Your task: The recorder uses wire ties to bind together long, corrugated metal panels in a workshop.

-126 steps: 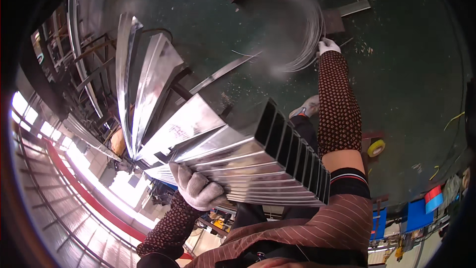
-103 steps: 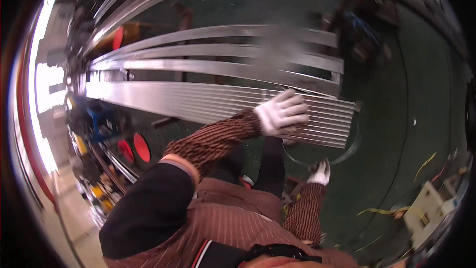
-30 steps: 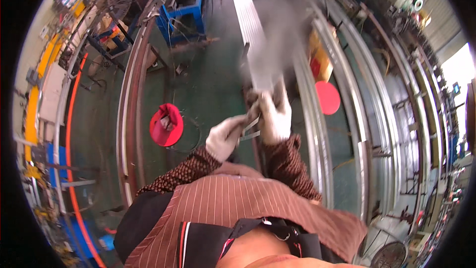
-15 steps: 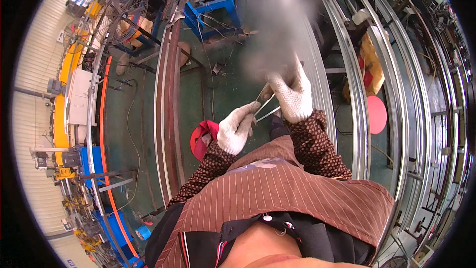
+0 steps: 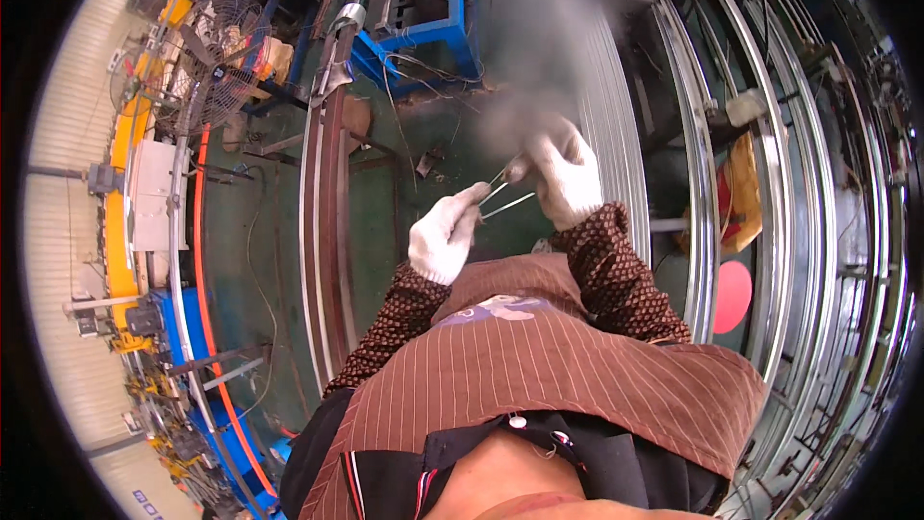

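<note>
Both hands wear white knitted gloves with greyed fingertips. My left hand (image 5: 445,236) is closed, thumb and fingers pinched on one end of some thin white strips (image 5: 507,204). To its right and a little farther off, my right hand (image 5: 566,173) is closed on the other end. Between the hands the strips run apart as two narrow lines, held in the air over the floor in front of the striped brown apron (image 5: 539,366). A grey blur covers the right fingertips in part, so the strips' far end is hidden.
Long metal profiles (image 5: 700,164) lie on racks at the right, with a pink round seat (image 5: 732,297) among them. A ribbed metal panel (image 5: 616,106) stretches beyond my right hand. Narrow rails (image 5: 327,193) stand at the left, near a fan (image 5: 217,63). A blue frame (image 5: 433,34) is ahead.
Both hands have shifted slightly left and away from my body, still gripping the strips. The red seat and cloth beside my left forearm no longer show.
</note>
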Demonstrator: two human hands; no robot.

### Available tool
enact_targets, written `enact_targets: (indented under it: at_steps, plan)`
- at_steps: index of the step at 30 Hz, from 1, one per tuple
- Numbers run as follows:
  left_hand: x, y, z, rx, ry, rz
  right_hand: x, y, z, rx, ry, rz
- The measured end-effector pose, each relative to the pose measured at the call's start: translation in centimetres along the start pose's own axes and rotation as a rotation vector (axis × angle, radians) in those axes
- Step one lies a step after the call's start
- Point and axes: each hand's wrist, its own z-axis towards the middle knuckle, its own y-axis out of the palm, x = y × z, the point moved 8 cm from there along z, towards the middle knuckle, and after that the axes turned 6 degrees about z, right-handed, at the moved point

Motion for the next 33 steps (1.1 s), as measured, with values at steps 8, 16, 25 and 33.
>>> enact_targets:
  at_steps: [8,16,25,33]
  plan:
    - [-8.3,-4.4,11.3,-0.109,0.213,0.376,5.7,-10.3,13.6,0.321,0.09,0.38]
    - [-15.0,-4.2,24.3,-0.437,0.412,0.485,6.5,-24.6,18.4,0.728,-0.087,0.605]
    - [-11.5,14.1,39.3,-0.853,0.224,0.046,1.5,-37.0,14.7,1.112,-0.509,0.869]
    - [-6.0,33.1,51.7,-1.053,0.303,0.122,-0.9,-43.9,13.5,1.647,-0.323,0.406]
